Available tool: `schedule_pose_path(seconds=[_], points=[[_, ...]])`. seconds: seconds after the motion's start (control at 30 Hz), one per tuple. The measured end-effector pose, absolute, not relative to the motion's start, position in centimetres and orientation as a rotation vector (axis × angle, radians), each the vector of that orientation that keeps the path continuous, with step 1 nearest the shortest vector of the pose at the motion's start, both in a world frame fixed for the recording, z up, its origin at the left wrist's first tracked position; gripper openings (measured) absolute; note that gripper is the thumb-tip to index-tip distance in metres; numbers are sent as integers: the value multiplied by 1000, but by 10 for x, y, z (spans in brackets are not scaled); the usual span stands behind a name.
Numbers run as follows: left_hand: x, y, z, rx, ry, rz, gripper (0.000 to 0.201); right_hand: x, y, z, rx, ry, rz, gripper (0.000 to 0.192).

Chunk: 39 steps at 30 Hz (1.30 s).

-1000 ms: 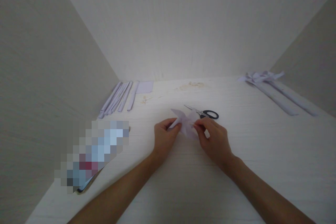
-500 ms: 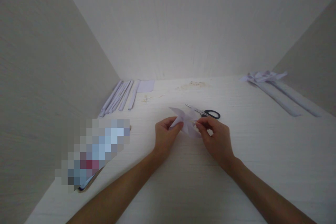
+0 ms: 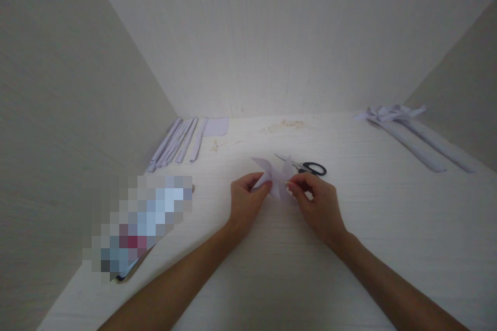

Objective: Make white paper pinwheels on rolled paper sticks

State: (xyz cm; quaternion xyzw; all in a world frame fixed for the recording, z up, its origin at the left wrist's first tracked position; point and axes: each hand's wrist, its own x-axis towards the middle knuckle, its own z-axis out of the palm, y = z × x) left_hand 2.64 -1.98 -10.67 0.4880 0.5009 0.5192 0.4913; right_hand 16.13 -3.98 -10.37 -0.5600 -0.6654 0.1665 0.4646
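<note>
Between my hands is a white paper pinwheel (image 3: 275,178) with folded, pointed blades. My left hand (image 3: 245,201) is closed on its left side, with the thumb pressed near the centre. On the other side my right hand (image 3: 320,204) pinches a small pale stick (image 3: 288,183) between thumb and fingertips, close to the pinwheel's middle. Most of that stick is hidden by the fingers, so whether it goes through the paper I cannot tell. Just behind my right hand lie scissors (image 3: 315,168) with black handles, their blades pointing left.
Several rolled paper tubes (image 3: 180,139) lie at the back left beside square paper sheets (image 3: 216,126). Small wooden bits (image 3: 216,145) are near them, and crumbs (image 3: 291,124) lie farther back. A blurred phone (image 3: 149,232) rests at left. Paper pinwheels (image 3: 392,113) on tubes (image 3: 415,147) lie at back right.
My right hand has shifted slightly left, toward the pinwheel's centre. The pinwheel's right-hand blades have changed angle, one now pointing up. My left hand stays almost in place.
</note>
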Motion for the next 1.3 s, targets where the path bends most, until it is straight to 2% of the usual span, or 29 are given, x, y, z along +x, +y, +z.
schedule_pose_path(seconds=[0.3,0.73,1.3], points=[[26,-19,-108,1211,1219,1248,16,163,-37,-105,-1345,-1638,540,7],[26,-19,-110,1260,1219,1259,15,164,-35,-104,-1333,-1688,565,7],[28,-23,-106,1364,1293,1316,14,159,-46,-99,-1215,-1770,145,6]])
